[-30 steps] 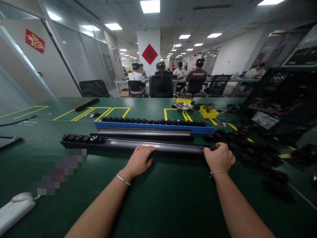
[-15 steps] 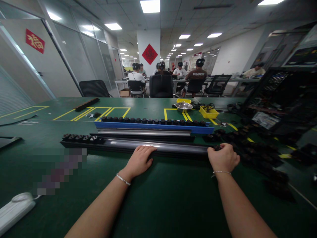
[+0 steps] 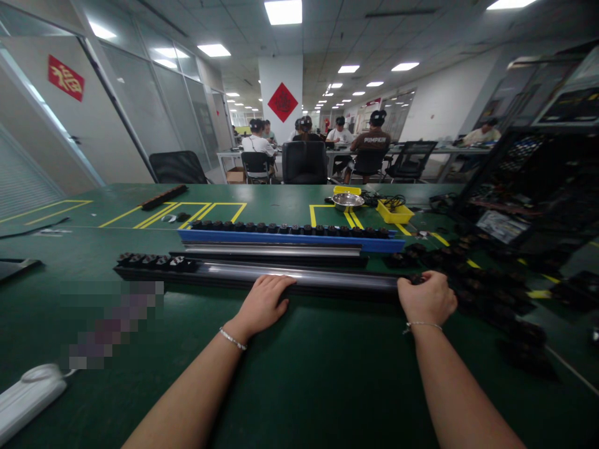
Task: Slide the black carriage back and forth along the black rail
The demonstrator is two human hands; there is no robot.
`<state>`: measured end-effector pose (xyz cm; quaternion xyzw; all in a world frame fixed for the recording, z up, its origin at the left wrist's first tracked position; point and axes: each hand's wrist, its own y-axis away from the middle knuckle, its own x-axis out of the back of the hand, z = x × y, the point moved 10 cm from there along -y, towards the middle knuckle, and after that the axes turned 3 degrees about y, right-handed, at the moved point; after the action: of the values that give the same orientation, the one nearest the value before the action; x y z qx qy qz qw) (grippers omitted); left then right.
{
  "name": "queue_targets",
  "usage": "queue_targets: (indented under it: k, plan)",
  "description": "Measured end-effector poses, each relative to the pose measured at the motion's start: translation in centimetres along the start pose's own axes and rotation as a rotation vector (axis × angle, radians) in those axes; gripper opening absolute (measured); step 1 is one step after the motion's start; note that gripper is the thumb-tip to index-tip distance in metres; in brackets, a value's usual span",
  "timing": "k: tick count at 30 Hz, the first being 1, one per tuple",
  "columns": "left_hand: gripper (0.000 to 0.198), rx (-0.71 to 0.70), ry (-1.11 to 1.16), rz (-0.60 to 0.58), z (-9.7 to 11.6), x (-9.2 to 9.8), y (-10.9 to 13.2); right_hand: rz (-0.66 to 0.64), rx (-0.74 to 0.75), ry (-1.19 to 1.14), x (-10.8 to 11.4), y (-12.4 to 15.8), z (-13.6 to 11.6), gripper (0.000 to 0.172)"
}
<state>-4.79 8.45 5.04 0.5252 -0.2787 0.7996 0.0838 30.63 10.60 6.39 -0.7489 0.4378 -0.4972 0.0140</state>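
A long black rail [image 3: 327,278] with a shiny metal channel lies across the green table in front of me. Several black knob-like parts [image 3: 156,260] sit in its left end. My left hand [image 3: 262,302] rests on the rail's middle, fingers curled over its near edge. My right hand [image 3: 427,298] is closed at the rail's right end, apparently pinching a small black part there; the fingertips are hidden. A second empty rail [image 3: 271,251] lies just behind. Behind that, a blue rail [image 3: 290,239] is filled with a row of black parts.
A heap of loose black parts [image 3: 486,287] spreads right of the rails. A metal bowl [image 3: 347,200] and yellow trays [image 3: 395,213] stand farther back. A white device [image 3: 30,393] lies at the near left. Black crates [image 3: 538,187] stand at right. People sit at far desks.
My right hand has slid a little to the right along the rail's end. My left hand has stayed where it was.
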Motion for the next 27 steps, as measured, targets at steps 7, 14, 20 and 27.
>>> queue_targets:
  k: [7, 14, 20, 27]
  plan:
    - [0.05, -0.006, -0.005, 0.004, 0.0, 0.0, 0.0, -0.022, -0.048, -0.019, -0.2, -0.4, 0.8, 0.04]
    - [0.05, -0.01, 0.004, 0.008, 0.1, 0.1, 0.0, -0.027, -0.076, -0.033, -0.2, -0.5, 1.3, 0.042]
    - [0.05, -0.009, 0.008, 0.007, 0.1, 0.1, 0.0, -0.034, -0.109, -0.069, 0.0, -0.6, 1.9, 0.04]
    - [0.05, -0.006, 0.007, 0.01, 0.1, 0.1, 0.0, -0.024, -0.124, -0.125, -0.3, -1.3, 3.0, 0.04]
